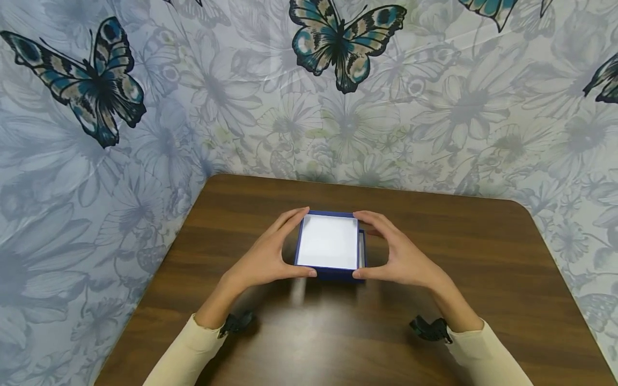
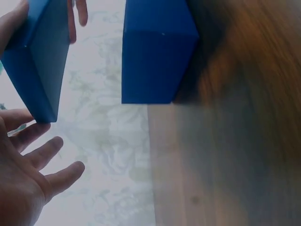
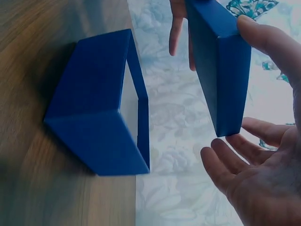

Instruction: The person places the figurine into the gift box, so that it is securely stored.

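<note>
A shallow blue box lid (image 1: pixel 328 241), white on its upward face with a blue border, hangs level above the table. My left hand (image 1: pixel 270 249) grips its left side, thumb on the near edge and fingers at the far edge. On the opposite side, my right hand (image 1: pixel 401 252) pinches the lid the same way. Under it stands a deeper blue box (image 3: pixel 89 89), its top open and part of its pale inside showing in the right wrist view. A gap separates lid and box in both wrist views. From above, the lid hides most of the box (image 1: pixel 362 249).
The brown wooden table (image 1: pixel 458 241) has rounded far corners. Behind it hangs a pale floral cloth (image 1: pixel 289 128) with printed butterflies. Dark bands (image 1: pixel 429 328) sit at both wrists by the cream sleeves (image 1: pixel 487 354).
</note>
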### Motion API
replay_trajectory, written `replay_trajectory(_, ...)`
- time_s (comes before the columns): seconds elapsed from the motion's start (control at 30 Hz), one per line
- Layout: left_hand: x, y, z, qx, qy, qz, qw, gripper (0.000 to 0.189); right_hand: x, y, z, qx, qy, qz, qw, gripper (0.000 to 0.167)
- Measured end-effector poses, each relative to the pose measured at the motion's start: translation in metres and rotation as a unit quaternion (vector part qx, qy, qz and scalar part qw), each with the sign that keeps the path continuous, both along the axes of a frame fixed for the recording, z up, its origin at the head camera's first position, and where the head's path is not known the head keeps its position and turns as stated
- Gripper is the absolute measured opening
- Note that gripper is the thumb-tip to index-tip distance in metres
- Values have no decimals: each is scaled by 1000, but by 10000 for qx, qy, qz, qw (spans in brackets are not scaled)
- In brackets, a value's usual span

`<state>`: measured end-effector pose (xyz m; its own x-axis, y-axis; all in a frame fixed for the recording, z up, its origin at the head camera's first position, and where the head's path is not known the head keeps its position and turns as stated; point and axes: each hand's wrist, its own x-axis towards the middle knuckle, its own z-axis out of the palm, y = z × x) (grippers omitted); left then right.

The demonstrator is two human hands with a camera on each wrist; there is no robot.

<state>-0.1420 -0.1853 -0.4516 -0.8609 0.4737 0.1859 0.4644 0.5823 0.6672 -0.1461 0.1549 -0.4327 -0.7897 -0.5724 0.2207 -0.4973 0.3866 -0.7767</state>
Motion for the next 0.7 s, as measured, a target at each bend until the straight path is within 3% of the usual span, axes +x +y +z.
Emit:
replay_trajectory(0.27,-4,14,5,-47,84,-708,9974,139,6,25,-1,-516,-447,168,9975,98)
replay_trajectory(0.33,-4,15,6,-47,17,-814,9967,135,9,31,-2,-743,-597,249,9951,96)
replay_trajectory(0.53,-3,17,6,110,-193,-706,9973,108,14,38,-6,-1139,-625,406,9907,97)
replay_trajectory(0.7,-3,17,7,190,-163,-661,9975,103,16,38,-13,-1473,-375,552,9868,107)
